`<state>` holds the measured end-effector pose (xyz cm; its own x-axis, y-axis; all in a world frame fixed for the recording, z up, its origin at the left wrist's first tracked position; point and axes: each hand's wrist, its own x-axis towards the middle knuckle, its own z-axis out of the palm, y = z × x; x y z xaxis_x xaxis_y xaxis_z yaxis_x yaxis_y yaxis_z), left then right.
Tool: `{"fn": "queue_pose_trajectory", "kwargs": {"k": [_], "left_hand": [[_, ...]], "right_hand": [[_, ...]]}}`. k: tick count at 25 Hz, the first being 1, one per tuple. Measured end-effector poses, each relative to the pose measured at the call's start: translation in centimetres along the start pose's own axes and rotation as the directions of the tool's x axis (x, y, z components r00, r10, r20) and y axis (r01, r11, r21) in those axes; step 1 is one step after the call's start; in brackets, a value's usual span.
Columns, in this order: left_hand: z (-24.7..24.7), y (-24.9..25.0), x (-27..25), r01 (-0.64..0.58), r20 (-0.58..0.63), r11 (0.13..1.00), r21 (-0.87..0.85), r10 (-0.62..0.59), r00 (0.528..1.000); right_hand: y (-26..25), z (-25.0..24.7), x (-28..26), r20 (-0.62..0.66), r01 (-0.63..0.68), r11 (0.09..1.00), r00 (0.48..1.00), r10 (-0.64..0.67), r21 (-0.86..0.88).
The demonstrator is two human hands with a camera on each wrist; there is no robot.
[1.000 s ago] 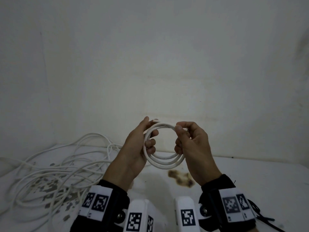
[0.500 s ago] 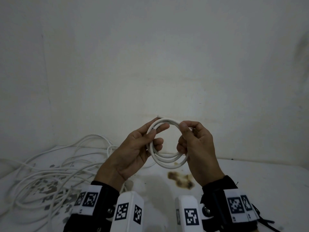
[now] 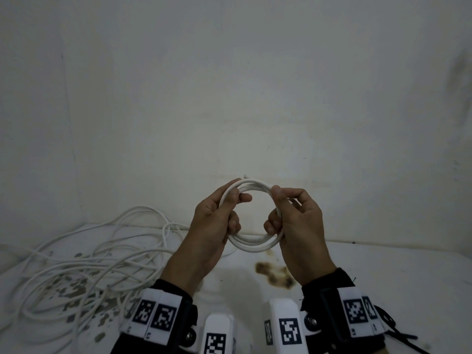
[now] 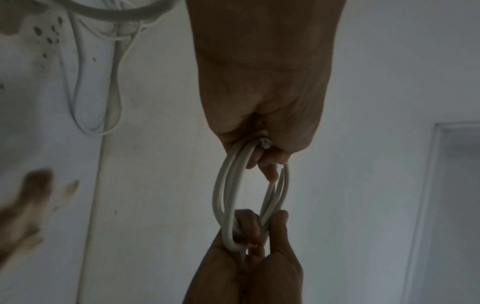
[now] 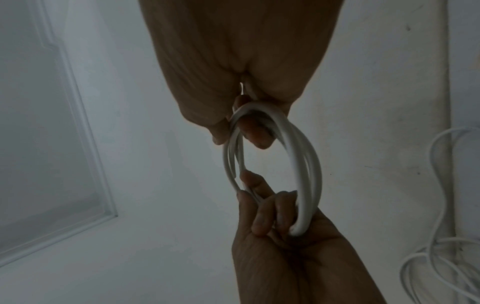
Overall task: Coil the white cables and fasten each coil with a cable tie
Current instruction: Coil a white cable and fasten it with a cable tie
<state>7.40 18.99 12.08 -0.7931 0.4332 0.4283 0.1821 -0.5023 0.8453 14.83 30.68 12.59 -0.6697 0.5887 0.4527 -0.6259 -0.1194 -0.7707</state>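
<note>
Both hands' grip pinches the coil [image 3: 251,241] above stained table [image 3: 383,272], white wall [image 3: 229,85] behind

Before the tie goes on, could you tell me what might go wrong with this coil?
No tie shows on the coil; only the left hand and right hand hold its loops, so freeing one hand may let them spring apart. The free end by the left fingers could slip out.
</note>
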Motion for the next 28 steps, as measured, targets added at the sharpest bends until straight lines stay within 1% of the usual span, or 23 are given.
{"fn": "queue_pose_trajectory", "kwargs": {"k": [3, 5, 8, 10, 11, 13, 15, 17, 20, 24, 28], "left_hand": [[0.3, -0.1, 0.0, 0.056, -0.022, 0.998, -0.025, -0.056, 0.998], [0.4, 0.0, 0.1, 0.16, -0.016, 0.983, -0.086, -0.162, 0.987], [0.0, 0.5, 0.2, 0.35, 0.06, 0.925, -0.147, -0.345, 0.937], [-0.4, 1.0, 0.1, 0.434, 0.119, 0.882, -0.186, -0.418, 0.901], [-0.6, 1.1, 0.1, 0.45, 0.129, 0.873, -0.186, -0.432, 0.892], [-0.8, 1.1, 0.0, 0.432, 0.107, 0.889, -0.152, -0.419, 0.901], [-0.7, 1.0, 0.1, 0.399, 0.076, 0.907, -0.132, -0.392, 0.917], [-0.5, 0.9, 0.2, 0.4, 0.059, 0.903, -0.159, -0.396, 0.917], [-0.3, 0.9, 0.2, 0.411, 0.054, 0.889, -0.201, -0.408, 0.911], [-0.3, 0.7, 0.1, 0.403, 0.044, 0.893, -0.199, -0.402, 0.914], [0.0, 0.4, 0.1, 0.407, -0.028, 0.895, -0.182, -0.419, 0.908]], "right_hand": [[0.1, 0.0, 0.0, -0.018, 0.01, 1.0, 1.0, -0.01, -0.002], [0.2, 0.0, 0.0, -0.023, -0.006, 1.0, 1.0, 0.007, 0.022], [0.0, -0.1, 0.0, 0.03, -0.052, 0.998, 0.998, 0.051, 0.03], [-0.2, -0.2, 0.0, 0.097, -0.095, 0.995, 0.991, 0.093, 0.016], [-0.3, -0.3, 0.0, 0.119, -0.112, 0.994, 0.987, 0.11, 0.006], [-0.2, -0.3, -0.1, 0.134, -0.113, 0.994, 0.984, 0.114, -0.012], [0.0, -0.2, -0.2, 0.126, -0.08, 0.996, 0.989, 0.083, -0.028], [0.1, -0.2, -0.3, 0.112, -0.067, 0.997, 0.991, 0.07, -0.031], [-0.2, -0.2, -0.2, 0.098, -0.107, 0.994, 0.99, 0.106, 0.007], [-0.3, -0.1, -0.1, 0.026, -0.156, 0.986, 0.988, 0.155, 0.054], [0.1, 0.4, -0.2, -0.057, -0.15, 0.986, 0.986, 0.154, 0.075]]}}
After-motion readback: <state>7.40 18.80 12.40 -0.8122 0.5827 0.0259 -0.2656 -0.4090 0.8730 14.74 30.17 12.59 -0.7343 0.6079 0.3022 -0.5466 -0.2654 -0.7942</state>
